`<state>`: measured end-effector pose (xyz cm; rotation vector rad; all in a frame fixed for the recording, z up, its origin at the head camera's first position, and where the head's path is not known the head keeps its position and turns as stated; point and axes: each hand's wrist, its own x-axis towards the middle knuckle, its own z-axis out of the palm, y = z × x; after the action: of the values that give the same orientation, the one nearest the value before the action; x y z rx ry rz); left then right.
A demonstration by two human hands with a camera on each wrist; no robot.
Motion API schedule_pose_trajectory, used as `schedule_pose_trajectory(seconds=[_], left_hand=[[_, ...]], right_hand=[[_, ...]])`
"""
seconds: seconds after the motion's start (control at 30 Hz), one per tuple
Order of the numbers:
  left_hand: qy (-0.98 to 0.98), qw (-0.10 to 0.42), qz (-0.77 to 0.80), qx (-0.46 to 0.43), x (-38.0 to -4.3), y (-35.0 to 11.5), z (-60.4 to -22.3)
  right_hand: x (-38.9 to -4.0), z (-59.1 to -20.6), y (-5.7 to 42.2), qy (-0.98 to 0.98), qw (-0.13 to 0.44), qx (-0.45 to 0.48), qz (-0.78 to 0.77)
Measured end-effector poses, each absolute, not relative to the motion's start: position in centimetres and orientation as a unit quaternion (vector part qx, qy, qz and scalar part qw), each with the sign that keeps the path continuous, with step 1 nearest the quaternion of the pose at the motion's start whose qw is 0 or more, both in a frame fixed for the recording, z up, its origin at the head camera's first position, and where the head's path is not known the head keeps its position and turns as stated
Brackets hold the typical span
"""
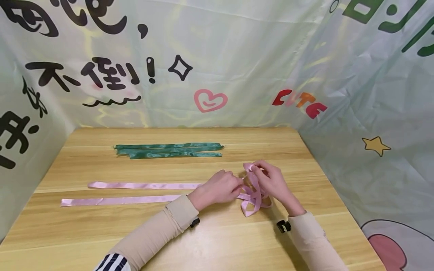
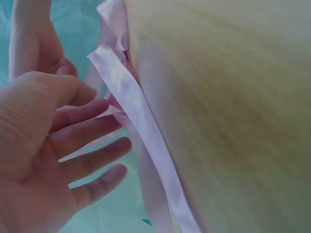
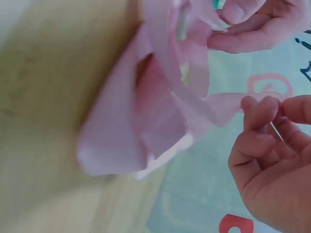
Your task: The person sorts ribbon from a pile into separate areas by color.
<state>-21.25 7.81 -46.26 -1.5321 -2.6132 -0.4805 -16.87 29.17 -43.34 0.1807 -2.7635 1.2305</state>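
Observation:
A pink satin ribbon (image 1: 256, 195) lies in a loose, looped heap at the right half of the wooden table. My right hand (image 1: 274, 183) pinches part of it between thumb and forefinger, raised over the heap; in the right wrist view the held ribbon (image 3: 224, 104) runs taut from the fingertips. At the heap's left side, my left hand (image 1: 218, 189) pinches the ribbon with thumb and forefinger, the other fingers spread in the left wrist view. Two straight lengths of pink ribbon, an upper one (image 1: 145, 185) and a lower one (image 1: 118, 201), stretch leftward, partly hidden behind the left hand.
Several green ribbon strips (image 1: 169, 150) lie side by side toward the back of the wooden table (image 1: 210, 241). Printed fabric (image 1: 237, 56) hangs behind the table and along both sides.

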Motion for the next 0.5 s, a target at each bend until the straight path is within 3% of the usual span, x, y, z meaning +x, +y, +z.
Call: schedule_pose_trajectory(seconds=[0.27, 0.5], left_hand=[[-0.845, 0.124, -0.282, -0.436, -21.4, 7.8, -45.3], [-0.837, 0.100, -0.348, -0.411, -21.2, 8.1, -44.3]], right_hand=[[-16.6, -41.6, 29.0, -0.893, 0.060, 0.075, 0.440], [-16.3, -41.0, 28.9, -0.878, 0.050, 0.112, 0.462]])
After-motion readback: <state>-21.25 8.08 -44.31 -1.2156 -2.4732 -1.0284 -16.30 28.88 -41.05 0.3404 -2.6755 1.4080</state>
